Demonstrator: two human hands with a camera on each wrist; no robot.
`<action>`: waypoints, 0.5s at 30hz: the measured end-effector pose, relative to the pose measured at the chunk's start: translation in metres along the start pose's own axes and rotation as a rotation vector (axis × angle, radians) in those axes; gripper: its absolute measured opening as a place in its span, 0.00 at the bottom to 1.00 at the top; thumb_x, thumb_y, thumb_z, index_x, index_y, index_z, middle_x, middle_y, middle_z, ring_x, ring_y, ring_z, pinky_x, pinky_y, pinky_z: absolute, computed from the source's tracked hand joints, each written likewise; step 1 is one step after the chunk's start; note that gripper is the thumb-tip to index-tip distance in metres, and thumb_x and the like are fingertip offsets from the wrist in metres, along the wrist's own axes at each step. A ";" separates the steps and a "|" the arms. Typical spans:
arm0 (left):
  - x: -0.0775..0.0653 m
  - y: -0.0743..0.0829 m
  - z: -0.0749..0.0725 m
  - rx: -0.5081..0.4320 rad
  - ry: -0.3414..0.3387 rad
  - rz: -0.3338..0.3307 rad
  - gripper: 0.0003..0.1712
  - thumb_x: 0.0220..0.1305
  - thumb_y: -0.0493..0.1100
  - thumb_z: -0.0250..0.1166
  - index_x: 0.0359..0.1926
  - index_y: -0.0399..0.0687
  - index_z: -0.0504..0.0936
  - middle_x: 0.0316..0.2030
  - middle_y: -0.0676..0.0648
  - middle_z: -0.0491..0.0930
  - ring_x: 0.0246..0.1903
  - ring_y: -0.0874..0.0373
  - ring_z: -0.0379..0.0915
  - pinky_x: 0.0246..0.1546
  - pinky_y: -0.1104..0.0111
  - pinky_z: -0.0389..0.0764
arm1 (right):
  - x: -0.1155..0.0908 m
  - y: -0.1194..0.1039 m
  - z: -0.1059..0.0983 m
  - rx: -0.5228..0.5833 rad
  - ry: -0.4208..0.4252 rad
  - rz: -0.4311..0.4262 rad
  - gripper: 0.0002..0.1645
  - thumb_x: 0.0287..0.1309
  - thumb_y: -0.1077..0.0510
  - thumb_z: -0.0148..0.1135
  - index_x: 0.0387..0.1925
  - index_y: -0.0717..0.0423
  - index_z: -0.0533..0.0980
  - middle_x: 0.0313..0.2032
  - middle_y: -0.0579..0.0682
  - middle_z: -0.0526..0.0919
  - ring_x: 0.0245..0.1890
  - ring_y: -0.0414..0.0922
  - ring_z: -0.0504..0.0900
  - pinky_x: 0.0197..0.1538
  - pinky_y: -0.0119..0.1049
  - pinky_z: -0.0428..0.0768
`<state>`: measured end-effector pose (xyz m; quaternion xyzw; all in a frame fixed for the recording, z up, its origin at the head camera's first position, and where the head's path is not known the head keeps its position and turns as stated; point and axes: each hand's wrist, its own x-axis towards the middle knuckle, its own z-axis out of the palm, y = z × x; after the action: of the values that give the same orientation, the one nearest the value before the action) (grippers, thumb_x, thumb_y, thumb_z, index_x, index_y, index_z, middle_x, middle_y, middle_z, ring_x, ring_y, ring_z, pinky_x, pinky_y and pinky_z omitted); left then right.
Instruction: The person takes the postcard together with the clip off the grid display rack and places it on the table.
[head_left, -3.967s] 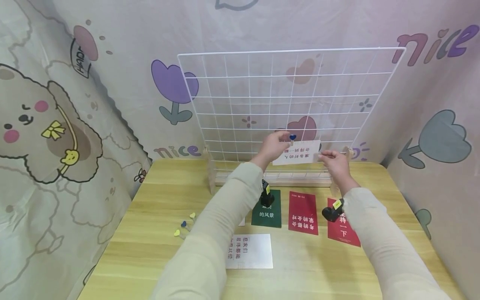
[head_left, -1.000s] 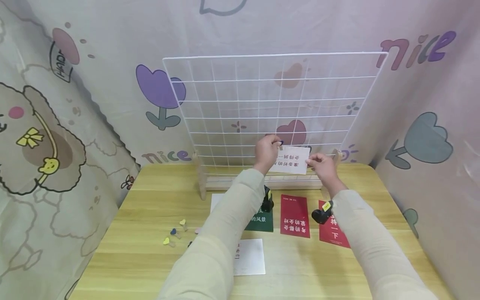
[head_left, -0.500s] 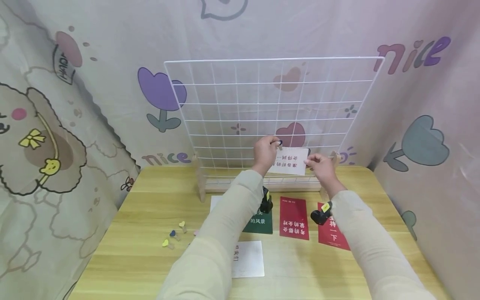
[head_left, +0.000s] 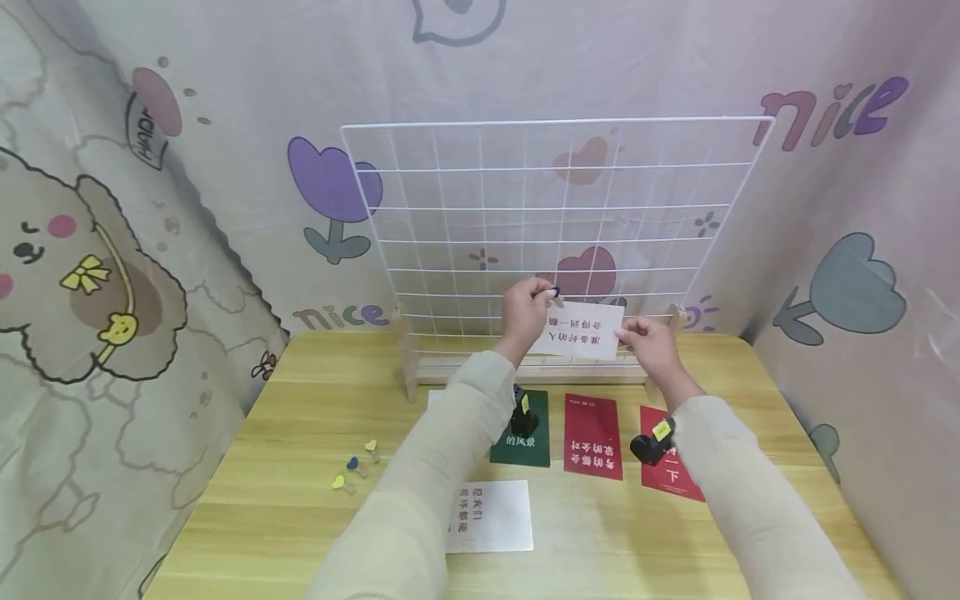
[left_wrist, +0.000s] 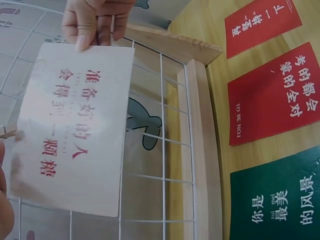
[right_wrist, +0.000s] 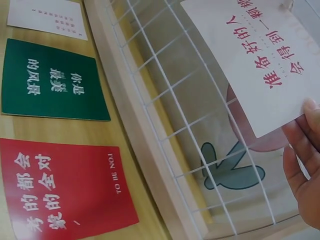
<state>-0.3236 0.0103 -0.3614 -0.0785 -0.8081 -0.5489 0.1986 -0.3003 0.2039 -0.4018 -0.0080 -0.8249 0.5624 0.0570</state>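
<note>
A white card with red writing point(head_left: 581, 329) is held up in front of the lower part of the white wire grid point(head_left: 555, 208). My right hand point(head_left: 651, 346) pinches the card's right edge between thumb and fingers. At the card's top edge, my left hand point(head_left: 525, 315) pinches a small wooden clothespin with a dark blue heart point(head_left: 555, 293). In the left wrist view the clothespin point(left_wrist: 7, 132) meets the card's edge; whether it bites the grid wire cannot be seen. The right wrist view shows the thumb of my right hand point(right_wrist: 305, 160) on the card's face.
On the wooden table point(head_left: 300, 417) lie a green card point(head_left: 534, 454), a red card point(head_left: 592, 437), another red card point(head_left: 667, 475) and a white card point(head_left: 502, 517). Several heart clothespins, including a yellow one point(head_left: 341, 482), lie left. A wooden base point(head_left: 600, 374) carries the grid.
Both hands and the card have come a little lower against the grid since the oldest frame. In the last second they have barely moved; the grips are the same. The head view has shifted.
</note>
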 end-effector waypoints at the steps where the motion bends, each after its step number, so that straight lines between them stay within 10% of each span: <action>1: -0.001 0.000 -0.001 -0.017 -0.007 -0.014 0.02 0.53 0.34 0.60 0.27 0.39 0.78 0.25 0.49 0.77 0.24 0.62 0.71 0.22 0.77 0.71 | -0.002 0.001 0.000 -0.002 -0.001 0.002 0.07 0.54 0.60 0.55 0.28 0.62 0.71 0.30 0.52 0.74 0.30 0.41 0.72 0.38 0.36 0.73; 15: -0.022 -0.006 -0.021 -0.114 -0.010 -0.113 0.04 0.53 0.33 0.60 0.31 0.37 0.78 0.27 0.47 0.77 0.25 0.62 0.72 0.25 0.77 0.73 | -0.023 0.011 0.000 -0.049 -0.039 0.027 0.14 0.56 0.58 0.53 0.36 0.67 0.69 0.36 0.59 0.74 0.37 0.49 0.72 0.44 0.44 0.71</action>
<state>-0.3014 -0.0092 -0.3691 -0.0469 -0.7797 -0.6040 0.1584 -0.2784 0.2059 -0.4137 -0.0097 -0.8391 0.5429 0.0330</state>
